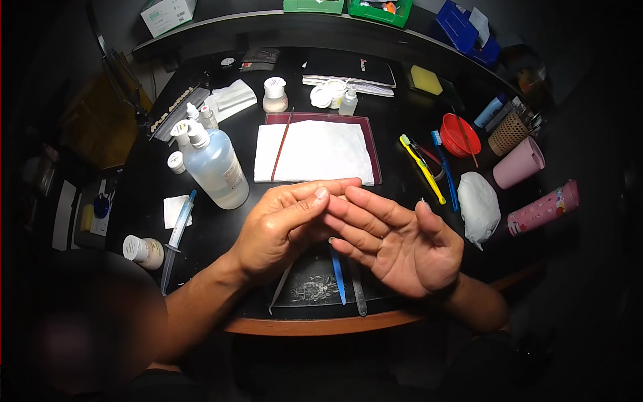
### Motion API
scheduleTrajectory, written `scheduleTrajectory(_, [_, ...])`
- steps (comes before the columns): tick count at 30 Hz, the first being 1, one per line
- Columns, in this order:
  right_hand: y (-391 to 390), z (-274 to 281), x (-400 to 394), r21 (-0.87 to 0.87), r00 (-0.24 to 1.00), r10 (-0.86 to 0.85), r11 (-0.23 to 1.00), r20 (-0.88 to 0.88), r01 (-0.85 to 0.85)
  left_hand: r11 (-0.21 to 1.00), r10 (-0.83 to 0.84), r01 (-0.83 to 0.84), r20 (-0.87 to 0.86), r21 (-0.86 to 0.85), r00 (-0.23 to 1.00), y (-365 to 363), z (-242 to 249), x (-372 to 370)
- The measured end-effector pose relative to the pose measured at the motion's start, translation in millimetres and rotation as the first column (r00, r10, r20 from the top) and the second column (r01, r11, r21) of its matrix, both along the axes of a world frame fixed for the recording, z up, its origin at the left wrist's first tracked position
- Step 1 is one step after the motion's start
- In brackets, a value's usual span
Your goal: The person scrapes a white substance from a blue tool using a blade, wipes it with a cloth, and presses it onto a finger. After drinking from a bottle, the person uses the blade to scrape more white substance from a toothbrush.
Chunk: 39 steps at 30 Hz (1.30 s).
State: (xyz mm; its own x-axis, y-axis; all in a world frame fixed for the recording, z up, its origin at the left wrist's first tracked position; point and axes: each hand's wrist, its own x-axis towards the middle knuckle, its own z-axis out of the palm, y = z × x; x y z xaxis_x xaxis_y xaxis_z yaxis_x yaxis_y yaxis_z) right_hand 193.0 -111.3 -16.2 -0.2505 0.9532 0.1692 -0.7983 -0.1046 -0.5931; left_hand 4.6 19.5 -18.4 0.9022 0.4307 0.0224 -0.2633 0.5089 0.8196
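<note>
My left hand is closed, its thumb pressed toward the index finger beside my right hand's fingertips. Whether anything sits in that pinch I cannot make out. Palm up, my right hand is open with its fingers stretched out and no object on it. The fingertips of both hands meet above the table's front part. Beneath them lie a blue-handled tool, a grey metal spatula and a dark plate with white scratches. Just beyond, a thin red-brown brush rests on a white paper towel.
To the left stand a large clear bottle, a syringe and a lidded jar. On the right are yellow and blue toothbrushes, a red bowl, a white bag and pink cups. A wooden edge borders the front.
</note>
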Motion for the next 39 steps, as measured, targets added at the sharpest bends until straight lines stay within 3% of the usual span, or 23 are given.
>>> scheduleTrajectory(13, [-1,-3,1,0.012,0.999,0.019,1.000,-0.031,-0.019,1.000,-0.011,0.011,-0.017,0.001,1.000,-1,1,-1])
scheduleTrajectory(19, [-1,-4,0,0.024,0.991,0.058,0.998,-0.123,-0.055,1.000,0.013,-0.014,-0.043,-0.023,0.999,-2,5,-1])
scheduleTrajectory(22, [1,7,0,0.010,0.997,0.060,0.998,-0.052,-0.060,0.994,0.026,-0.014,-0.117,0.104,0.993,-3,7,-2])
scheduleTrajectory(31, [0,8,4,0.006,0.996,0.063,0.998,-0.062,-0.062,0.999,-0.041,0.040,-0.027,-0.017,0.999,-1,-2,0])
scheduleTrajectory(34, [0,7,6,0.037,0.999,0.023,0.999,0.047,-0.025,0.998,-0.054,0.055,-0.063,0.017,0.997,0,1,0])
scheduleTrajectory(35, [-1,9,7,0.184,0.923,-0.094,0.983,0.373,0.025,0.998,-0.052,0.051,-0.023,-0.045,0.998,-1,1,1])
scheduleTrajectory(36, [-3,13,9,0.335,0.733,-0.244,0.942,0.635,0.024,0.993,-0.049,0.050,0.016,-0.108,0.999,-2,0,1])
scheduleTrajectory(37, [-4,15,9,0.466,0.454,-0.403,0.885,0.794,-0.029,0.984,-0.043,0.052,0.056,-0.172,0.997,-3,-1,1])
scheduleTrajectory(38, [-3,6,1,0.708,0.165,-0.691,0.701,0.704,-0.084,0.972,-0.062,0.079,0.082,-0.220,0.995,-2,-1,1])
scheduleTrajectory(39, [-4,8,-6,0.749,-0.087,-0.776,0.628,0.625,-0.211,0.967,-0.083,0.100,0.085,-0.233,0.993,-1,-2,1])
